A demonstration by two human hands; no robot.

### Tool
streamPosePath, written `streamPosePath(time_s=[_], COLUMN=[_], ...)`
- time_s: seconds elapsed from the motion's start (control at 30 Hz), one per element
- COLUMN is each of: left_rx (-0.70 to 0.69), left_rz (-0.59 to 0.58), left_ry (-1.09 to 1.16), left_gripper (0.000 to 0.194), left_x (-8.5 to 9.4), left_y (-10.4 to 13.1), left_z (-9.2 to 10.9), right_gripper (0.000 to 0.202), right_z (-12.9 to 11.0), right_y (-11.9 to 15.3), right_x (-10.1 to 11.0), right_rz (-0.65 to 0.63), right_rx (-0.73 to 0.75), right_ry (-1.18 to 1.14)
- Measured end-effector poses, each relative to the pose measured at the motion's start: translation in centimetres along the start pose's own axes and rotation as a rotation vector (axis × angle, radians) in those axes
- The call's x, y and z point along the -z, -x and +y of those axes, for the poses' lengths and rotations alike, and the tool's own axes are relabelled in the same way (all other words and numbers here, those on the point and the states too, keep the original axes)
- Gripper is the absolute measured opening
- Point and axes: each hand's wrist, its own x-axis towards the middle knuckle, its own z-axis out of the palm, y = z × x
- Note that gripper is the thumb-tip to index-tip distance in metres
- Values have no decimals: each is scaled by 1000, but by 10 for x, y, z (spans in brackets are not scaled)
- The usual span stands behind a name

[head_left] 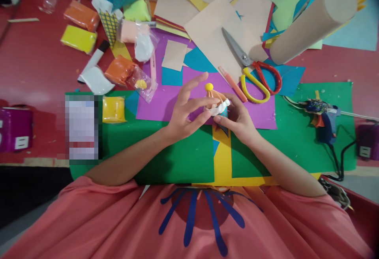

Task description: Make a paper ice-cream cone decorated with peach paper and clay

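Observation:
Between my hands is a small clay-and-paper ice cream cone (225, 111), its teal cone pointing down towards me. A white wavy clay rim runs round its top, with peach-orange clay above and a yellow ball at the tip. My right hand (241, 121) is closed round the cone, thumb in front, other fingers behind it. My left hand (189, 111) presses thumb and a finger at the white rim, while its index finger is raised. Whether the left fingertips pinch the clay or only touch it is hard to see.
Scissors (244, 58) with red and yellow handles lie beyond my hands beside a pink pen (232, 83). Clay packs (79, 38) and finished cones (108, 18) sit at the left. On the right are a glue gun (325, 121) and a pale cylinder (310, 24).

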Motion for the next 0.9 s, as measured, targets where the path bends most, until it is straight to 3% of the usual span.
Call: streamPosePath(time_s=[0.2,0.73,0.9], left_rx=[39,-37,86], left_rz=[-142,-79,-102], left_ry=[-62,-64,-123], left_gripper=[36,35,39], left_x=[6,7,7], left_y=[-1,-1,2], left_z=[-1,0,-2], right_gripper=[53,51,45], right_z=[0,0,-1], right_y=[1,2,1], right_x=[1,1,4], right_rz=[-4,-25,-26], right_rx=[-26,-111,-112], right_ry=[-39,-199,-239])
